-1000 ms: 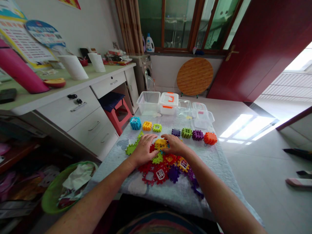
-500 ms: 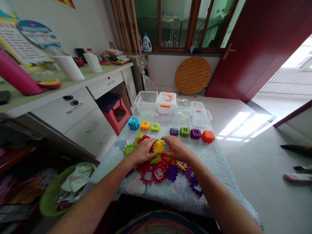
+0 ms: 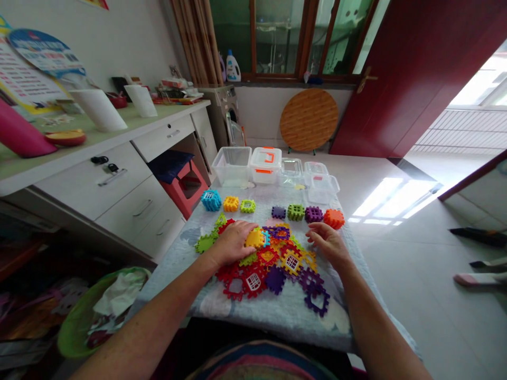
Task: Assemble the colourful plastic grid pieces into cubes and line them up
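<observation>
My left hand point(image 3: 236, 243) is closed on a yellow interlocking block piece point(image 3: 253, 239) with notched edges; a light blue piece point(image 3: 265, 239) shows at its right side. Away to the right, my right hand point(image 3: 328, 241) is held with its fingers apart and slightly curled, nothing visible in them. Under and between the hands lies a loose heap of flat notched pieces: a red one with a white window point(image 3: 254, 282), a yellow one with a white window point(image 3: 292, 262), solid purple point(image 3: 275, 279) and framed purple point(image 3: 317, 301). Beyond my right hand sits an orange cube point(image 3: 334, 218).
More assembled cubes stand in a row: blue point(image 3: 211, 200), yellow point(image 3: 231, 203), lime point(image 3: 247, 206), dark purple point(image 3: 278, 212), green point(image 3: 296, 211) and purple point(image 3: 313, 214). Behind them are a clear open bin point(image 3: 233, 168) and a lidded box point(image 3: 265, 166). A red stool point(image 3: 184, 187) stands left.
My right hand has let go of the yellow piece and moved right, opening, toward the orange cube. My left hand keeps the piece in nearly the same place. The view has shifted slightly.
</observation>
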The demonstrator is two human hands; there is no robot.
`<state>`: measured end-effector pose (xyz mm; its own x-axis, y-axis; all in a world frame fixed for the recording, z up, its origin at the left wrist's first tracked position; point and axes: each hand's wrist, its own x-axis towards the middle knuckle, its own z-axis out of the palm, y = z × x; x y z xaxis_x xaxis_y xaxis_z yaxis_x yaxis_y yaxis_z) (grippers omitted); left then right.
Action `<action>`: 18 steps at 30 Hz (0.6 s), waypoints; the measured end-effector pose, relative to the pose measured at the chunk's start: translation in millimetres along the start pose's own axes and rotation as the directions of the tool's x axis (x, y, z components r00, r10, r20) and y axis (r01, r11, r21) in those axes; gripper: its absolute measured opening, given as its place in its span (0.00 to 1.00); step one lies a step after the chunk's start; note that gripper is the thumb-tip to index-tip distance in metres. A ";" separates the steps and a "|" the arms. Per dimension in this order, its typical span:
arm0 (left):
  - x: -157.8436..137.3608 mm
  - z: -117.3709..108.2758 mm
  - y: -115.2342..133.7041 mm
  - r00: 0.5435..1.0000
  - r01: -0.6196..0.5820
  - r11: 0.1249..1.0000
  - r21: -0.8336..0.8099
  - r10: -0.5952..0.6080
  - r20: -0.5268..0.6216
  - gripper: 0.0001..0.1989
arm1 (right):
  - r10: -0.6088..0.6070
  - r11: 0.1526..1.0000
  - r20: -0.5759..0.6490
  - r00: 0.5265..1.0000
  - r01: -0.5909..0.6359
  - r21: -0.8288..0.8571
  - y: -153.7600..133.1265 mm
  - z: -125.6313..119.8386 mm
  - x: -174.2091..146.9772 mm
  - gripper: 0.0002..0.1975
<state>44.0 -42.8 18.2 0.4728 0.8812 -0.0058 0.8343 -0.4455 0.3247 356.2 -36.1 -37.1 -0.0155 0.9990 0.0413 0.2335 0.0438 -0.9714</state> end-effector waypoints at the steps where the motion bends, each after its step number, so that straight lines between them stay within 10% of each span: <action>1: 1.2 -0.7 0.9 1.000 0.000 1.000 0.009 0.000 0.008 0.32 | 0.020 1.000 -0.019 1.000 -0.020 0.009 3.8 1.6 0.1 0.18; 18: 11.8 -7.0 5.9 0.994 -0.039 0.997 0.062 0.033 0.101 0.37 | -0.068 0.968 -0.009 0.998 0.063 -0.242 25.0 4.0 4.7 0.15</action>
<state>52.6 -33.9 26.7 0.5260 0.8456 -0.0906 0.8312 -0.4887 0.2650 358.1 -30.3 -62.1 -0.0222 0.9938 0.1090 0.4604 0.1070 -0.8812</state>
